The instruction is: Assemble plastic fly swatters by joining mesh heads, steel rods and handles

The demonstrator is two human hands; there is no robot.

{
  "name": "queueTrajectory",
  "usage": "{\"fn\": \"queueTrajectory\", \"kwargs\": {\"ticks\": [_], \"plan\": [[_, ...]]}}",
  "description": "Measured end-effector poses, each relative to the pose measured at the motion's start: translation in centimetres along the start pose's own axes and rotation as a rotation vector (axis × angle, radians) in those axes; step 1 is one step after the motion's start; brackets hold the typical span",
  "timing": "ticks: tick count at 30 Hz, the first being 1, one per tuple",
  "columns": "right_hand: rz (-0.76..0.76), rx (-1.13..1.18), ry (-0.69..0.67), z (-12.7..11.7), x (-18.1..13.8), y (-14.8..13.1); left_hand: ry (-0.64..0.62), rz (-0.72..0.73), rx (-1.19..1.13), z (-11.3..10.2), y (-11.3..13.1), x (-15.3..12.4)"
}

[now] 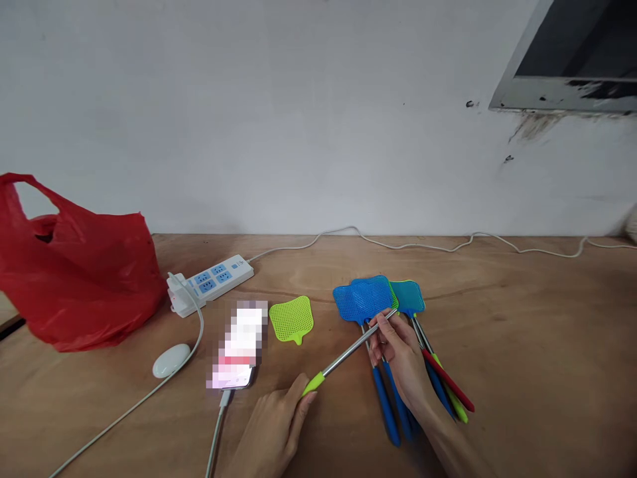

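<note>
My left hand (279,425) grips the lime-green handle of a metal telescopic rod (348,352) that has no swatter head on it. My right hand (398,358) pinches the rod's far tip with its fingertips. A loose lime-green swatter head (291,318) lies flat on the wooden table (522,345), left of the rod. Just beyond my right hand lies a pile of assembled fly swatters with blue and teal heads (365,299) and blue, red and green handles (448,385).
A red plastic bag (74,265) stands at the left. A white power strip (212,282) with a cable, a white oval mouse-like object (170,360) and a phone (239,345) on a charging cable lie left of centre. A white wall rises behind the table.
</note>
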State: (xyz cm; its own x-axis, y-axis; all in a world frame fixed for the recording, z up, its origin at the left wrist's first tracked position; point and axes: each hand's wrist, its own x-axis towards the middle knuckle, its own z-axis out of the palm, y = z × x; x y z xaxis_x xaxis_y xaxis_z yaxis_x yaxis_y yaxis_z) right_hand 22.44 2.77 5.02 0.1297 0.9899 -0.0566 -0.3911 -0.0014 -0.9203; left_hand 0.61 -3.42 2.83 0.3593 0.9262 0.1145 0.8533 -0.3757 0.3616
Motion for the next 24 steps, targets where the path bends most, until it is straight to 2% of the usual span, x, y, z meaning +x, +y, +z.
{"fn": "queueTrajectory", "kwargs": {"ticks": [4, 10, 18, 24], "plan": [[0.069, -0.016, -0.053, 0.4, -0.5, -0.1, 0.0, 0.008, -0.109, -0.2, 0.5, 0.3], [0.12, 0.003, -0.046, 0.7, -1.0, 0.3, 0.019, 0.019, -0.151, -0.3, 1.1, 0.9], [0.124, 0.006, -0.085, 1.2, -1.7, 1.0, -0.01, 0.017, -0.16, -0.2, 1.3, 0.9], [0.093, -0.043, -0.085, 1.3, -2.2, 1.6, 0.058, 0.025, -0.191, 1.1, 0.8, 0.6]]}}
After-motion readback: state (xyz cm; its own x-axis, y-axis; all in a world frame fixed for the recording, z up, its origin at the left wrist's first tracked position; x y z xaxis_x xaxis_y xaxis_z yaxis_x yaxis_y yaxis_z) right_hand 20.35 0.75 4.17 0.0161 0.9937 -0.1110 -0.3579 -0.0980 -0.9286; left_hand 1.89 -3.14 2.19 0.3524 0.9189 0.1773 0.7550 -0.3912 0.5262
